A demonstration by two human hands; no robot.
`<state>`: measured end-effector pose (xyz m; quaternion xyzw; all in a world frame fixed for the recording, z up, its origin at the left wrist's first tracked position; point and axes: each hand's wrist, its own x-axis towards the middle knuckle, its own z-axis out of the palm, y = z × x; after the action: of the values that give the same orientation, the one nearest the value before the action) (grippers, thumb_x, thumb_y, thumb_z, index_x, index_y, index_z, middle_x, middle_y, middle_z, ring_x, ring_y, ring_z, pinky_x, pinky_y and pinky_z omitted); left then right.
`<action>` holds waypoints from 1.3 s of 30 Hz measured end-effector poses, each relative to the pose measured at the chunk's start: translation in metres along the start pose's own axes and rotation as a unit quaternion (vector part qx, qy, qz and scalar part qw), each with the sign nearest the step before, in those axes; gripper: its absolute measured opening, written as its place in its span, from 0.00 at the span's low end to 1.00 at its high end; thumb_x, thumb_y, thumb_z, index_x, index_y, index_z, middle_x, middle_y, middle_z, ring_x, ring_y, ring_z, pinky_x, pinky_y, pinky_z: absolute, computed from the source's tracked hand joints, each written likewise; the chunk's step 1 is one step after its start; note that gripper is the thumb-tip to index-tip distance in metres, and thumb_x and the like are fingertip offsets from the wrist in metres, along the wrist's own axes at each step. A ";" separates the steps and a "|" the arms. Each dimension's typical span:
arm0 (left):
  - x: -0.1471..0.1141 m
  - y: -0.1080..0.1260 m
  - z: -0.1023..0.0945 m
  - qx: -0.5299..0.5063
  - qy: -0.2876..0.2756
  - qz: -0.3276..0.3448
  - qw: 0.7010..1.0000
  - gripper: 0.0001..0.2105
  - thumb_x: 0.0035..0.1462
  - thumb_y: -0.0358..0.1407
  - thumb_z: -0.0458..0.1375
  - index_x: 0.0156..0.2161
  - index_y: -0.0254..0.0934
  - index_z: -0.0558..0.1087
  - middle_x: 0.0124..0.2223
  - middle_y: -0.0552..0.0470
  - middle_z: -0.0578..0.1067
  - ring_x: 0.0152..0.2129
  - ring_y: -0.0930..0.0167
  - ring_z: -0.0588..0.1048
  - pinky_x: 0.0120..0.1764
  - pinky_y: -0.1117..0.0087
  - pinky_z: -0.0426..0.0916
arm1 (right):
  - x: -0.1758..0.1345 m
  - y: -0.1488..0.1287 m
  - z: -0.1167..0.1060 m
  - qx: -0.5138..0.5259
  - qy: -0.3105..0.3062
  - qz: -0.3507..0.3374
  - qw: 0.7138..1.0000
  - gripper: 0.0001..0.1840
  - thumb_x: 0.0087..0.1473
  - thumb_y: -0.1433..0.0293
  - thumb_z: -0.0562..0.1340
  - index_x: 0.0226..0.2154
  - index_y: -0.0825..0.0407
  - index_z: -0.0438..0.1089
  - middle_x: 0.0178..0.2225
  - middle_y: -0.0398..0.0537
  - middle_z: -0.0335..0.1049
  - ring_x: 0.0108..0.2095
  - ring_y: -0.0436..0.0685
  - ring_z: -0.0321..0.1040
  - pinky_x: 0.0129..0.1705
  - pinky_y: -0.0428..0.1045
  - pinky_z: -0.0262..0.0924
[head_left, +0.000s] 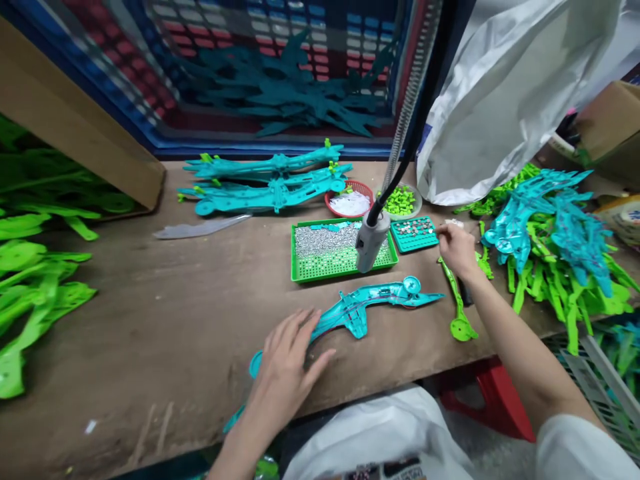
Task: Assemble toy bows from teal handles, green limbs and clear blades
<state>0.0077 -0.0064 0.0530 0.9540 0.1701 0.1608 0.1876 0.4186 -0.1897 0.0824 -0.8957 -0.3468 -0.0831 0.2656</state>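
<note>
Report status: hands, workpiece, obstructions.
Left hand spread over turquoise piece. Right hand beside teal tray, grip unclear. Turquoise piece on table. Hanging tool partly hides green tray.

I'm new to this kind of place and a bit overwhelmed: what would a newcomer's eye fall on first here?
Probably the long turquoise part lying mid-table under the person's left hand, and the grey-white tool hanging over the green tray beyond it. Next, perhaps, the bright heap of turquoise and lime-green parts at the right, past the right hand.
</note>
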 end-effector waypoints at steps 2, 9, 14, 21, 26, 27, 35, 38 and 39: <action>0.008 0.008 0.016 0.039 0.003 0.001 0.999 0.35 0.63 0.50 0.61 0.69 0.39 0.58 0.66 0.38 0.67 0.63 0.52 0.66 0.61 0.49 0.62 | 0.021 0.017 0.013 -0.045 -0.009 -0.011 0.999 0.16 0.54 0.76 0.54 0.41 0.55 0.76 0.40 0.57 0.79 0.41 0.62 0.73 0.48 0.55 0.64; 0.010 -0.003 0.045 0.041 -0.009 -0.003 0.999 0.29 0.66 0.45 0.58 0.68 0.37 0.59 0.60 0.39 0.74 0.57 0.55 0.71 0.55 0.54 0.67 | 0.031 0.038 0.038 -0.119 -0.038 -0.026 0.992 0.14 0.53 0.75 0.56 0.40 0.56 0.75 0.39 0.61 0.76 0.40 0.64 0.69 0.43 0.54 0.59; 0.011 -0.006 0.047 -0.001 -0.007 -0.020 1.000 0.23 0.69 0.40 0.55 0.65 0.39 0.63 0.57 0.42 0.76 0.54 0.58 0.72 0.53 0.56 0.69 | 0.035 0.044 0.041 -0.149 -0.049 -0.037 0.987 0.14 0.57 0.72 0.55 0.40 0.56 0.75 0.39 0.61 0.75 0.39 0.63 0.68 0.41 0.53 0.58; 0.014 0.000 0.040 -0.013 -0.028 -0.032 0.999 0.19 0.69 0.38 0.55 0.62 0.39 0.66 0.56 0.44 0.76 0.52 0.59 0.72 0.51 0.57 0.69 | 0.035 0.038 0.040 -0.152 -0.054 -0.060 0.985 0.15 0.55 0.69 0.57 0.39 0.55 0.77 0.37 0.58 0.74 0.36 0.63 0.67 0.40 0.53 0.58; 0.013 0.000 0.039 -0.012 -0.035 -0.037 0.999 0.20 0.69 0.37 0.55 0.63 0.40 0.65 0.56 0.46 0.76 0.51 0.60 0.72 0.51 0.58 0.69 | 0.037 0.033 0.041 -0.168 -0.052 -0.079 0.981 0.14 0.54 0.69 0.57 0.38 0.55 0.77 0.35 0.59 0.74 0.35 0.63 0.67 0.38 0.53 0.57; 0.013 0.000 0.040 -0.014 -0.036 -0.036 0.999 0.20 0.69 0.37 0.55 0.63 0.40 0.65 0.57 0.46 0.76 0.50 0.60 0.72 0.51 0.58 0.69 | 0.038 0.033 0.041 -0.173 -0.054 -0.075 0.980 0.14 0.54 0.70 0.57 0.37 0.56 0.77 0.35 0.59 0.74 0.35 0.63 0.67 0.38 0.53 0.57; 0.013 0.006 0.031 -0.027 -0.020 -0.035 0.999 0.20 0.69 0.36 0.55 0.64 0.41 0.66 0.55 0.46 0.77 0.49 0.60 0.73 0.50 0.57 0.70 | 0.044 0.029 0.037 -0.152 -0.052 -0.014 0.987 0.14 0.50 0.71 0.59 0.35 0.58 0.79 0.34 0.62 0.78 0.37 0.66 0.72 0.44 0.58 0.64; 0.012 0.012 0.025 -0.021 -0.024 -0.043 0.999 0.19 0.69 0.35 0.54 0.64 0.41 0.66 0.55 0.46 0.77 0.49 0.61 0.73 0.50 0.58 0.70 | 0.023 0.002 0.024 -0.035 -0.019 0.017 0.999 0.12 0.49 0.71 0.62 0.33 0.56 0.80 0.32 0.56 0.80 0.35 0.63 0.75 0.46 0.58 0.67; 0.012 0.013 0.024 -0.019 -0.023 -0.046 0.998 0.19 0.69 0.35 0.54 0.64 0.40 0.66 0.55 0.45 0.77 0.49 0.61 0.73 0.50 0.58 0.70 | 0.009 -0.012 0.019 0.031 -0.017 0.030 0.999 0.11 0.49 0.69 0.63 0.33 0.55 0.81 0.32 0.53 0.80 0.33 0.61 0.75 0.44 0.56 0.68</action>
<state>0.0307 -0.0205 0.0406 0.9449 0.2060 0.1328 0.2171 0.4167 -0.1666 0.0741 -0.8983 -0.3269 -0.0492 0.2895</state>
